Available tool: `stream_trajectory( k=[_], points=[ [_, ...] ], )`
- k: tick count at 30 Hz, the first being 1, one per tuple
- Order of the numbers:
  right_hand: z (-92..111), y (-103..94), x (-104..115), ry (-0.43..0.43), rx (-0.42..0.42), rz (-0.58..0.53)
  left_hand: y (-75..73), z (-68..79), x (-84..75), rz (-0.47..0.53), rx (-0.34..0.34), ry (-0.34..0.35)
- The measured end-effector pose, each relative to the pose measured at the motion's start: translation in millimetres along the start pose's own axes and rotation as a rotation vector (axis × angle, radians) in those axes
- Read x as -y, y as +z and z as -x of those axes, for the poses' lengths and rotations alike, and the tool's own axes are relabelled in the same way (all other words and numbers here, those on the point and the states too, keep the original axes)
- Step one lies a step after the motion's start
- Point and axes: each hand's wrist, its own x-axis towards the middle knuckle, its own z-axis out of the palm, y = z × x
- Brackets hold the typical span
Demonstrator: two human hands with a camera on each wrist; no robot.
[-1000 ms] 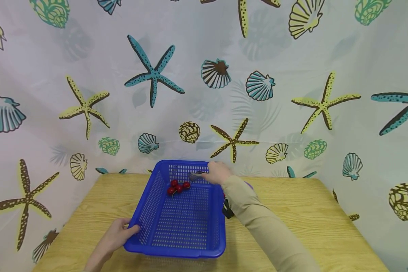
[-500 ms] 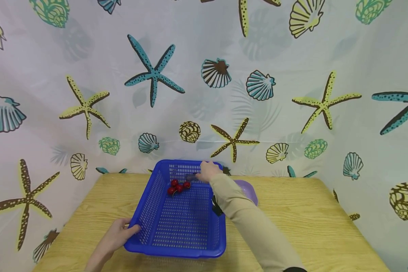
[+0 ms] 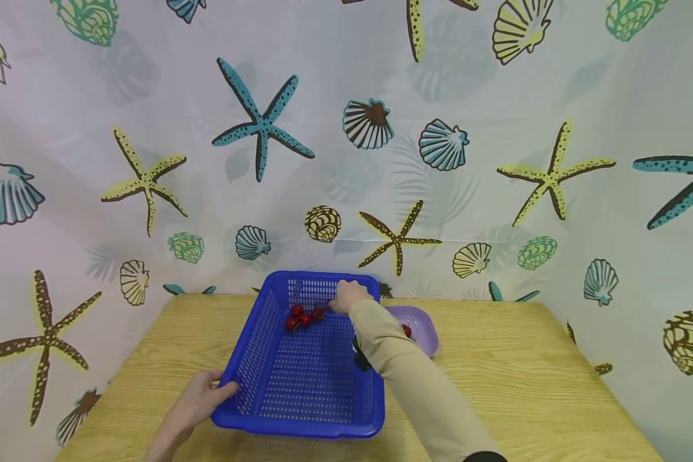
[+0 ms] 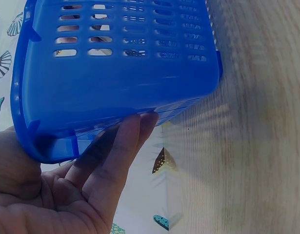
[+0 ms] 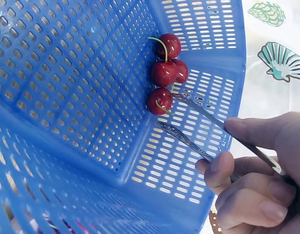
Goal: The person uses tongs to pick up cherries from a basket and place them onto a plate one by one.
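Your left hand [image 3: 199,398], in the head view, grips the blue perforated plastic basket [image 3: 308,391] at 8 o'clock; your right hand [image 3: 349,297] reaches inside at 1, near glossy red stemmed cherries [image 3: 305,319] toward 12. One shallow purple dish [image 3: 423,322] sits toward 3. Left wrist view: your fingers brace the outer wall; loosened, they could let the basket shift. Right wrist view: you hold slim metal tongs [image 5: 207,114], tips parted at the lowest cherry's [image 5: 157,101] 2 and 6 o'clock; pinching off-centre could send that smooth fruit rolling.
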Motion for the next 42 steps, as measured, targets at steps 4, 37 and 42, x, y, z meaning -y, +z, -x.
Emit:
stream_trajectory(
  k=[4, 37, 42],
  points=[
    [-0.6, 2.3, 2.4, 0.007, 0.016, 0.007, 0.4, -0.1, 0.3, 0.006, 0.006, 0.016],
    [-0.5, 6.0, 7.4, 0.019, -0.008, 0.004, -0.5, 1.0, -0.7, 0.008, 0.009, 0.026],
    [-1.0, 0.3, 5.2, 0.001, -0.018, -0.001, -0.9, 0.8, -0.4, 0.008, 0.012, 0.022]
  ],
)
